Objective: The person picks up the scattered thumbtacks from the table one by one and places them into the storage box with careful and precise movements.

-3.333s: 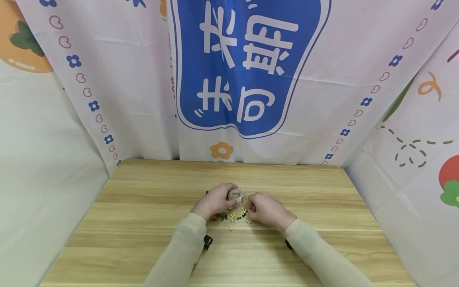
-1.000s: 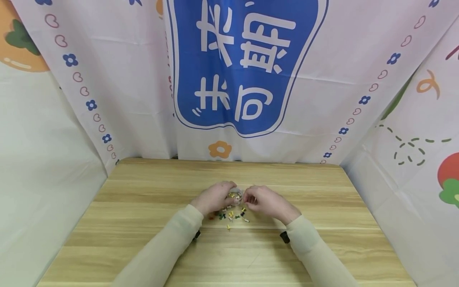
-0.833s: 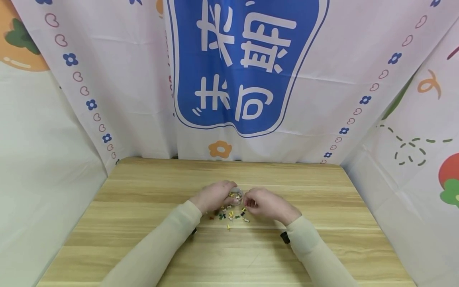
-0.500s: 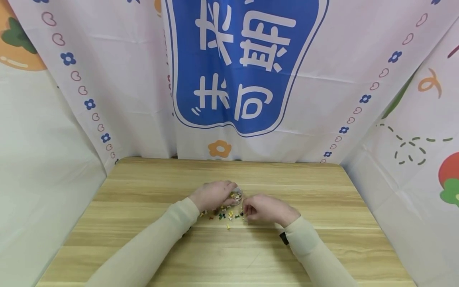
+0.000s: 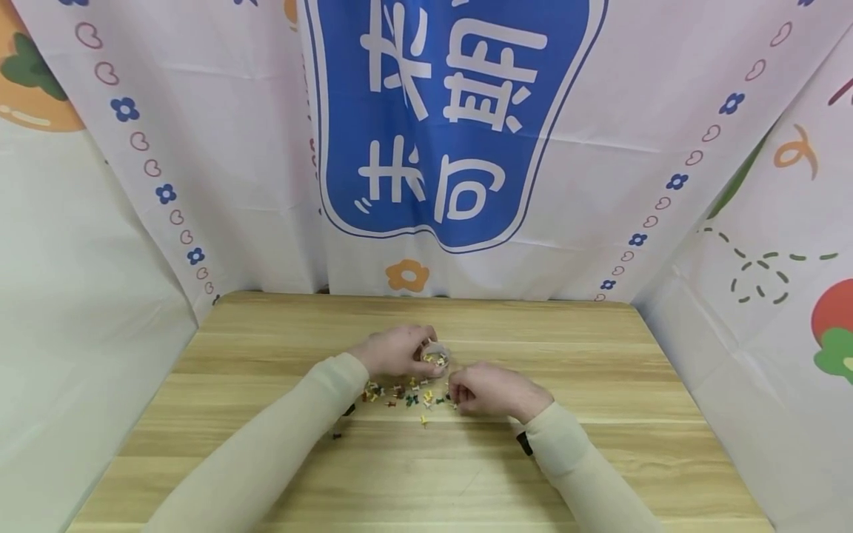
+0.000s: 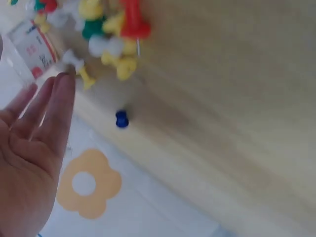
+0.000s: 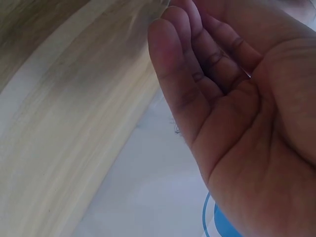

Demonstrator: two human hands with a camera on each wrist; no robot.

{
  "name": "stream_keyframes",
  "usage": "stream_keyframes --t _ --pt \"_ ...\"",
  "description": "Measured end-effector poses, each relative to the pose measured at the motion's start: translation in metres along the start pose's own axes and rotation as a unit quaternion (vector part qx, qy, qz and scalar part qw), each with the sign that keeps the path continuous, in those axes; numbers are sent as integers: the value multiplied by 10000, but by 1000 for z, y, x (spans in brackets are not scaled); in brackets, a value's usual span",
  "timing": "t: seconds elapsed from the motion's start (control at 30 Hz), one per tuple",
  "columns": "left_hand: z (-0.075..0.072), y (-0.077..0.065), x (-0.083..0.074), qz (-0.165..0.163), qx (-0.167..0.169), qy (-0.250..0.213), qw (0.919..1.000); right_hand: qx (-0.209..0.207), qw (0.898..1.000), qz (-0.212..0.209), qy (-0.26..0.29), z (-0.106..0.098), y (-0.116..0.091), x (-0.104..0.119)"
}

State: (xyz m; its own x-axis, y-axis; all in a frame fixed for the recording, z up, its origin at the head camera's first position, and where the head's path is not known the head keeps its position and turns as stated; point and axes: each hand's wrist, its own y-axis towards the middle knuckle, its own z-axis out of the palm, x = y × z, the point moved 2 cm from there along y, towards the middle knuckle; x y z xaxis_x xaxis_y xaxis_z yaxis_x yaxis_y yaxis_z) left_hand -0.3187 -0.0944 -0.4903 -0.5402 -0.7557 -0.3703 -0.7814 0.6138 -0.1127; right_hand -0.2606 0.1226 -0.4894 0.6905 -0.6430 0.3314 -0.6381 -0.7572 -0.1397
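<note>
wood-grain table; my left hand grips the clear tub, tilting could spill its pushpins; right hand, four o'clock, bunched, any catch hidden.

From where I sit, I can't tell whether the right hand has anything between its fingertips: they fold under in the head view, and the right wrist view's border crops some of them. The left hand covers part of the clear cup, and the pins inside are too small for me to count. In the left wrist view, print on the label blurs, and the frame clips a red pin. I lose the left sleeve, right sleeve and table at the near edge, the blue panel at the far side.
</note>
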Motion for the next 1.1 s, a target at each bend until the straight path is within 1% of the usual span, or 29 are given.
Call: stream_keyframes --t 0.07,0.1,0.23,0.3,0.37,0.47,0.63,0.8,1.1 --pt "-3 1 2 270 18 230 9994 14 10000 8 -9 1 1 0" --pt "-5 3 4 474 8 360 9982 13 10000 9 -15 0 1 -1" --pt "-9 7 10 1249 4 829 9887 20 10000 20 17 1 1 -1" --pt "-9 9 13 1514 32 949 9839 29 10000 32 37 1 1 -1" --pt "-9 11 15 1648 72 1025 9810 46 10000 50 64 1 1 -1" --pt "-7 13 18 1701 145 1076 9794 47 10000 46 58 1 1 -1" --pt "-5 15 19 1536 333 1044 9820 76 10000 27 54 2 2 1" --pt "-2 17 18 1423 488 864 9848 110 9999 20 2 4 3 2" --pt "-4 18 11 1227 551 389 9902 70 10000 -41 -51 5 3 0"
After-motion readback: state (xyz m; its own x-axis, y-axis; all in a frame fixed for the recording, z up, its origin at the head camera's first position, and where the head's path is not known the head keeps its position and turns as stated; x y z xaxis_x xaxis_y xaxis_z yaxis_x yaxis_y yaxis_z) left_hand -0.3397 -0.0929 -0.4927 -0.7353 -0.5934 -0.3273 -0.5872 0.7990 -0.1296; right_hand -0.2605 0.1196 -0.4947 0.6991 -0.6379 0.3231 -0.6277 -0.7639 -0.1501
